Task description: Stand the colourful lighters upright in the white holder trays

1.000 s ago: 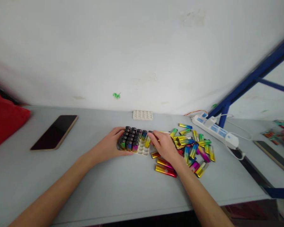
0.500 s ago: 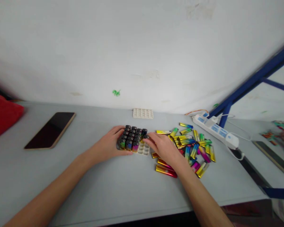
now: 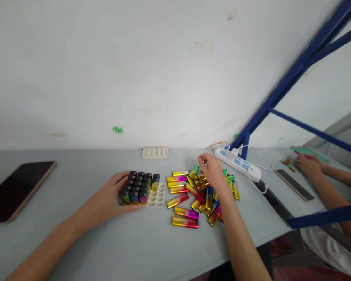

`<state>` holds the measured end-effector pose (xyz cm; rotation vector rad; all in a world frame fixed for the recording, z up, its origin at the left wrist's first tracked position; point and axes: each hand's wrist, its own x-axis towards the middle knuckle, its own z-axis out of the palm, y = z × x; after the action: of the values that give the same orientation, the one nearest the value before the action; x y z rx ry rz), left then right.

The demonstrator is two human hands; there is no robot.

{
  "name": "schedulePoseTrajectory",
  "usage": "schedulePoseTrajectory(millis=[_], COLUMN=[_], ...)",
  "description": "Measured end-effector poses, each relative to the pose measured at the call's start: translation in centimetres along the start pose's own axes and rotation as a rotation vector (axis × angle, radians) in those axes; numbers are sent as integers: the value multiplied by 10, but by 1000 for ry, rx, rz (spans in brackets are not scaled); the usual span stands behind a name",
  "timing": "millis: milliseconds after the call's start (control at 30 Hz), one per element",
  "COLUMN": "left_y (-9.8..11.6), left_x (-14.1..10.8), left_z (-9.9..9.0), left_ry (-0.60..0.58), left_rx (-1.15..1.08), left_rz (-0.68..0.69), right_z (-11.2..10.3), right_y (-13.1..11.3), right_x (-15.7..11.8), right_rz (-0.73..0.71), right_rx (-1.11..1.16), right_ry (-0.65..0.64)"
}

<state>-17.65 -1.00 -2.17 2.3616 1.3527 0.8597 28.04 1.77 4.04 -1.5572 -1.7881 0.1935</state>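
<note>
White wall [image 3: 76, 78], scuffed, along the grey table's [image 3: 111, 246] far edge; blue metal frame [image 3: 289, 84] at its right edge

Scene viewed from person's head; camera faced forward and down over table [image 3: 152, 249]; upper half filled by wall [image 3: 175, 78], met nearly square-on; left hand [image 3: 105, 199] and right hand [image 3: 213, 171] taken in from fairly near, below mid-height.

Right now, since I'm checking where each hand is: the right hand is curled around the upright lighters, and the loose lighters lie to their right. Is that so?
Not quite: the left hand is curled around the upright lighters, as the head view shows. The loose lighters do lie to their right.
</note>
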Motion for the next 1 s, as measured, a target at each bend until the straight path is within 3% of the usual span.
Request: schedulePoseTrajectory(millis=[100, 200, 367, 500, 600, 700, 867, 1000], left_y=[-4, -7, -3, 0, 1, 5, 16, 18], left_x=[-1, -1, 1, 2, 1, 1, 0, -1], left_z=[2, 4, 3, 1, 1, -1, -5, -7], left_ry=[24, 22, 0, -7, -17, -29, -71, -73], left_rx=[-1, 6, 18, 4, -8, -17, 8, -18], left_rz=[-5, -18, -16, -34, -26, -14, -36, -51], right_z=[-28, -47, -54, -55, -49, -32, 4, 32], right_y=[39, 59, 63, 56, 43, 14, -51, -80], right_x=[8, 11, 24, 30, 24, 17, 23, 29], right_rz=[0, -42, -97, -88, -39, 35, 67, 75], right_rx=[-108, -206, -280, -131, 164, 410, 641, 735], right_ry=[-94, -303, -513, -464, -344, -257, -161, -143])
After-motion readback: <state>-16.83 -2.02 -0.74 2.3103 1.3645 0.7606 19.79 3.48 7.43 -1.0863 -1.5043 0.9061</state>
